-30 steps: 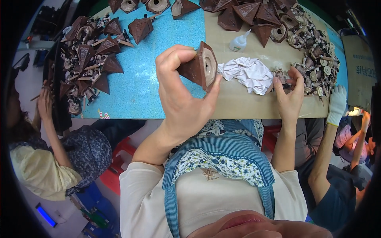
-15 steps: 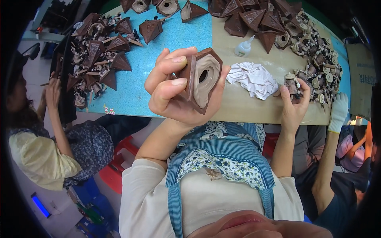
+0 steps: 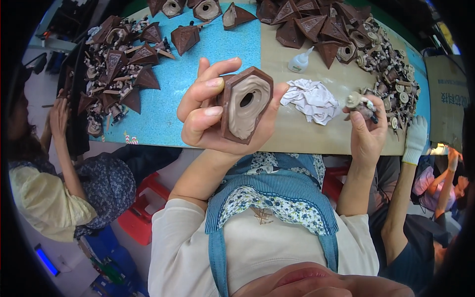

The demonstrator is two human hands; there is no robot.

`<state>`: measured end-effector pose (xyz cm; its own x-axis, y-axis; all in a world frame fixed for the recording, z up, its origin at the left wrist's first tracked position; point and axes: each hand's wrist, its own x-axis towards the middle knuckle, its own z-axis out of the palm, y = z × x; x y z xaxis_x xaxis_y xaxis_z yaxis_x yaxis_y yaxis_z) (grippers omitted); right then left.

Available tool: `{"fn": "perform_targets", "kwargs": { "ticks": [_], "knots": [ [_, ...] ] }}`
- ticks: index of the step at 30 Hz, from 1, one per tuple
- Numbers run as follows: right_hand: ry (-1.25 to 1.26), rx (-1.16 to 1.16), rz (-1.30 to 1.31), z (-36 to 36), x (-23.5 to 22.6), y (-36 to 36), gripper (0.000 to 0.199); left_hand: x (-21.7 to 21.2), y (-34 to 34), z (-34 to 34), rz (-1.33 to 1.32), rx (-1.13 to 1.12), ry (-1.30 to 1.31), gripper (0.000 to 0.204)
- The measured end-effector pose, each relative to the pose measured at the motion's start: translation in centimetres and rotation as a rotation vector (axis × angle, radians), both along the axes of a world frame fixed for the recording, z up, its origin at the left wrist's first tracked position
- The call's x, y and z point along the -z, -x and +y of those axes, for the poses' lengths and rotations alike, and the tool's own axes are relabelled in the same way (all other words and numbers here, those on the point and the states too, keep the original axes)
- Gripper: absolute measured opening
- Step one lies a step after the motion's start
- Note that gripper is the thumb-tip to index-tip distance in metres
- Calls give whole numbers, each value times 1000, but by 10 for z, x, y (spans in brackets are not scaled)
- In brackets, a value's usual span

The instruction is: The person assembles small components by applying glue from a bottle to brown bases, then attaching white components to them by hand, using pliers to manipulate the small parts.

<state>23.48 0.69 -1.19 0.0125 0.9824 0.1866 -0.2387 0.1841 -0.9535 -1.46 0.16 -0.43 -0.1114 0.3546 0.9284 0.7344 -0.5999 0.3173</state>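
My left hand (image 3: 203,111) is raised over the near table edge, fingers wrapped round a brown pointed piece (image 3: 228,111). Its hollow beige face with a dark hole is turned up toward me. To the right, my right hand (image 3: 370,136) pinches a small figurine (image 3: 363,108) with a pale round hat between thumb and fingers. Between the hands lies a crumpled white cloth (image 3: 314,101). Just beyond it stands a small white squeeze bottle (image 3: 300,61) with a thin nozzle.
A heap of brown pointed pieces (image 3: 311,24) lies at the back, beside many small figurines (image 3: 403,84). Assembled pieces (image 3: 116,64) pile up at left. One person (image 3: 59,148) works at left; a gloved hand (image 3: 415,138) rests on the right edge.
My left hand has turned the brown piece so its hollow face shows more fully. The figurine in my right hand has tilted, its hat now leaning to the left.
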Motion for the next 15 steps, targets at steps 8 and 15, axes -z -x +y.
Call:
{"fn": "perform_targets", "kwargs": {
  "ticks": [8, 15],
  "knots": [
    [69, -307, 102, 11, -12, 24, 37, 11, -6, -22, -360, 395, 260, 80],
    [-10, -341, -134, -2, -35, 39, 31, 15, -14, -31, -811, 1027, 1009, 74]
  ]
}}
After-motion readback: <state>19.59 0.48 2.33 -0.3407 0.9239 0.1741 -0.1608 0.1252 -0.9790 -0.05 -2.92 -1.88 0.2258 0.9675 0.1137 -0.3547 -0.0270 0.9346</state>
